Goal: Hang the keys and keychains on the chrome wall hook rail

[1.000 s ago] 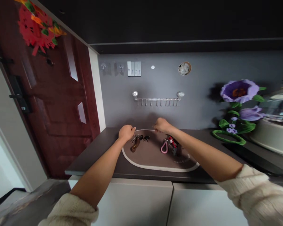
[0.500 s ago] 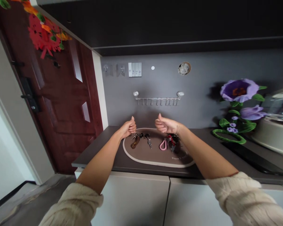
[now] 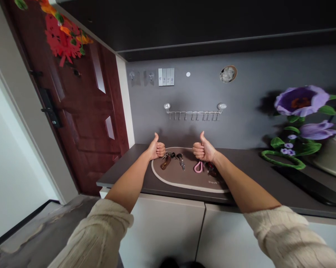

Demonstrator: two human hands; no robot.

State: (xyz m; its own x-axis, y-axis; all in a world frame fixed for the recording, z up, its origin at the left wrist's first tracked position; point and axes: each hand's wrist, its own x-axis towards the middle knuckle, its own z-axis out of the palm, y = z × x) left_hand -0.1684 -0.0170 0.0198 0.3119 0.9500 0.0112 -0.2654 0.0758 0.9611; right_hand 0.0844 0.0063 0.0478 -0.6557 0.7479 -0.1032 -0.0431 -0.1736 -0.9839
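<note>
Both my arms reach out over a dark counter (image 3: 249, 175). My left hand (image 3: 156, 149) is a fist with the thumb up, holding nothing, above the left end of an oval brown mat (image 3: 184, 178). My right hand (image 3: 203, 149) makes the same thumb-up fist over the mat's middle. On the mat lie a bunch of keys with a brown fob (image 3: 168, 160) near my left hand. A second bunch with a pink loop (image 3: 198, 167) lies just below my right hand, partly hidden by my wrist.
A metal hook rail (image 3: 195, 111) hangs on the grey wall above the mat. A dark red door (image 3: 81, 111) stands at the left. Purple fabric flowers (image 3: 302, 123) sit on the counter at the right. White cabinet fronts (image 3: 170, 230) are below.
Both hands have lifted off the mat and keys and closed into fists with thumbs raised. The view has pulled back and shifted a little to the left.
</note>
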